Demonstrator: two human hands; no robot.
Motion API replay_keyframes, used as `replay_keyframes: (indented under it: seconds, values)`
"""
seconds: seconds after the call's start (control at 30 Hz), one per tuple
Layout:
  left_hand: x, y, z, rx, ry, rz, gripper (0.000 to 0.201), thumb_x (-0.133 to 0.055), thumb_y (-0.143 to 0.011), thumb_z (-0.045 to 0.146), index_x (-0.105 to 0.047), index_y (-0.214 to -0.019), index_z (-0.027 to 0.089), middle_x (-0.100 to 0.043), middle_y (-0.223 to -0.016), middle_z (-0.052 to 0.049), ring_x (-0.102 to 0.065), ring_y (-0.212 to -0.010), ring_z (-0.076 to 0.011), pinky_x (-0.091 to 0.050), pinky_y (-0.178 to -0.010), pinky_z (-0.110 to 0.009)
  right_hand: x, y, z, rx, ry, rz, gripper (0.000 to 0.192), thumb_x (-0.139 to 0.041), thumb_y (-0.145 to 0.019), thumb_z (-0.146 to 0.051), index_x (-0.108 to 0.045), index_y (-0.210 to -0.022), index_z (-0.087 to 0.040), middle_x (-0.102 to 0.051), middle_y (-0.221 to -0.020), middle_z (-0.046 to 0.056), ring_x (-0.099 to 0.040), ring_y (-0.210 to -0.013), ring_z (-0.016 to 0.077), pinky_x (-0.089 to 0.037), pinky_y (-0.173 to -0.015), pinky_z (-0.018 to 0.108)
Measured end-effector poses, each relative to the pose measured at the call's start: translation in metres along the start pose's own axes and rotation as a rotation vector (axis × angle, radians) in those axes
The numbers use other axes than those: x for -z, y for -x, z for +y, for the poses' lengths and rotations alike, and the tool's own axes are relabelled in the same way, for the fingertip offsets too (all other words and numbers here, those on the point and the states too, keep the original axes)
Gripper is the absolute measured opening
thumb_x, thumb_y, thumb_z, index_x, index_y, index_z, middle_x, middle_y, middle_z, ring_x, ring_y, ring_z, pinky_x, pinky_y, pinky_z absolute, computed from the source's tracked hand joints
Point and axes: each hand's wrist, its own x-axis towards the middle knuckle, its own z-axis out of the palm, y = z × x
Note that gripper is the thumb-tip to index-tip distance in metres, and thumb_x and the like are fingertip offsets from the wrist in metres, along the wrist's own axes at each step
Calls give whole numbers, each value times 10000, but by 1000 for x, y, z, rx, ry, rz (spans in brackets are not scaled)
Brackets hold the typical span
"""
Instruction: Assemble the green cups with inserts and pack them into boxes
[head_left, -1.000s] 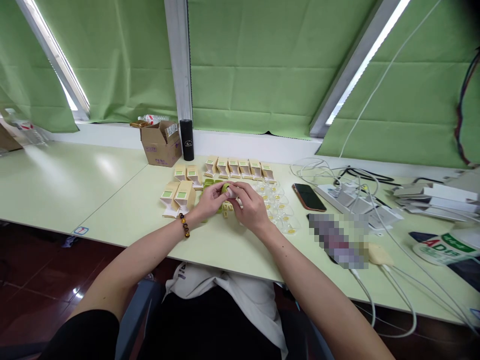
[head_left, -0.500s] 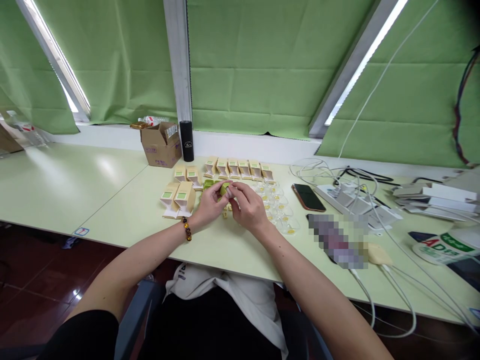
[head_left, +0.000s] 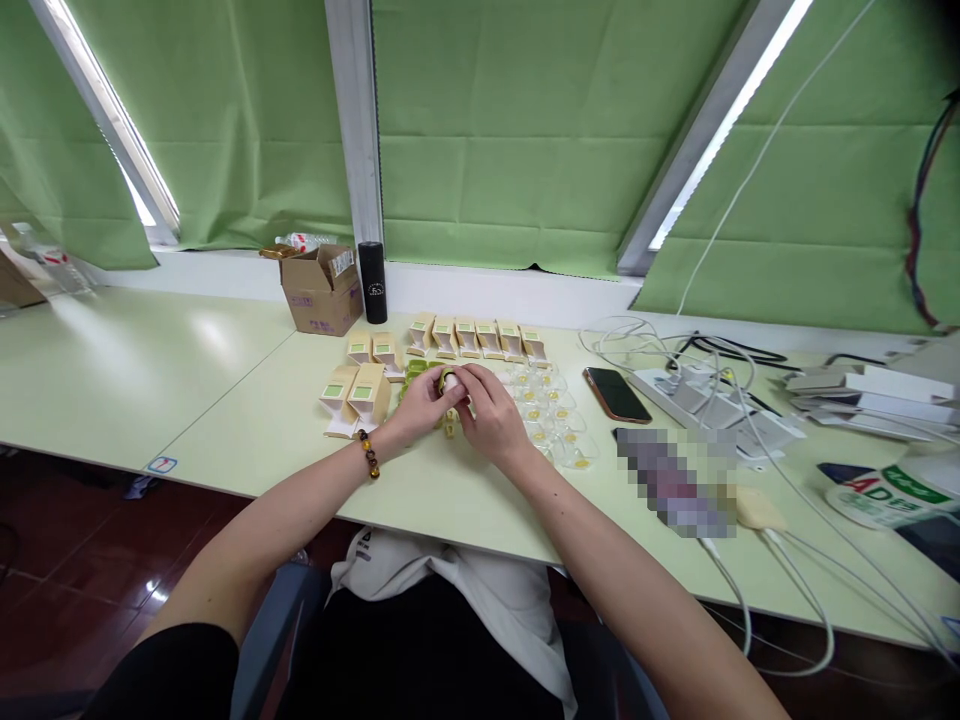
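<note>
Two hands met over the middle of the pale green table (head_left: 247,420). We saw the left hand (head_left: 420,405) and the right hand (head_left: 487,415) both pinching one small green item (head_left: 448,379), fingers curled closed around it from either side, just above the tabletop. We could not tell what the white part at its front was. A beaded bracelet (head_left: 368,453) sat on the left wrist. Left of the hands stood tan cartons with green labels (head_left: 360,392); behind them ran a row of similar cartons (head_left: 472,338). Clear plastic trays (head_left: 551,420) lay just right of the right hand. Farther right we noted a dark phone (head_left: 616,394), face up, and a tangle of white cables (head_left: 697,375). At the back stood an open cardboard box (head_left: 322,290) beside a black cylinder (head_left: 373,281).
</note>
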Motion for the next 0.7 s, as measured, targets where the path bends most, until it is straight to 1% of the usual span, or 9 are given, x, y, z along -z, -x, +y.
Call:
replay_keyframes:
  seconds: [0.1, 0.2, 0.47, 0.6, 0.7]
  values:
    - [1, -1, -1, 27, 75, -24, 605, -821, -818, 658, -693, -1086, 131, -693, -963, -68, -612, -869, -173, -500, -819, -292, 0, 1, 1, -21, -14, -7, 471, -470, -1062, -204, -562, -1524, -214, -679, -1347, 199, -664, -1284, 331, -616, -1060, 552]
    - [2, 0, -3, 56, 111, -22, 595, -824, -821, 644, -695, -1095, 132, -693, -972, -72, -611, -863, -170, -490, -801, -286, 0, 1, 2, -16, -24, -6, 465, -481, -1060, -199, -578, -1514, -218, -681, -1341, 198, -669, -1271, 329, -620, -1047, 543]
    - [3, -1, -5, 61, 84, -8, 595, -812, -827, 657, -716, -1088, 131, -704, -938, -66, -611, -816, -156, -490, -752, -269, -3, 2, 4, -18, -44, 22, 431, -514, -1056, -209, -608, -1477, -212, -685, -1323, 196, -678, -1249, 325, -626, -1026, 518]
    - [2, -1, -3, 63, 109, -14, 594, -816, -824, 657, -715, -1082, 132, -737, -969, -86, -668, -854, -173, -534, -787, -277, -2, 1, 4, -35, -57, 32, 446, -533, -1050, -224, -566, -1494, -231, -678, -1352, 182, -666, -1266, 322, -608, -1048, 524]
    - [0, -1, -5, 119, 217, -50, 639, -781, -822, 713, -698, -1079, 134, -753, -997, -109, -725, -853, -197, -576, -791, -306, 0, 1, 3, -88, -62, 30, 523, -637, -999, -272, -518, -1508, -245, -689, -1346, 168, -670, -1224, 338, -601, -1025, 548]
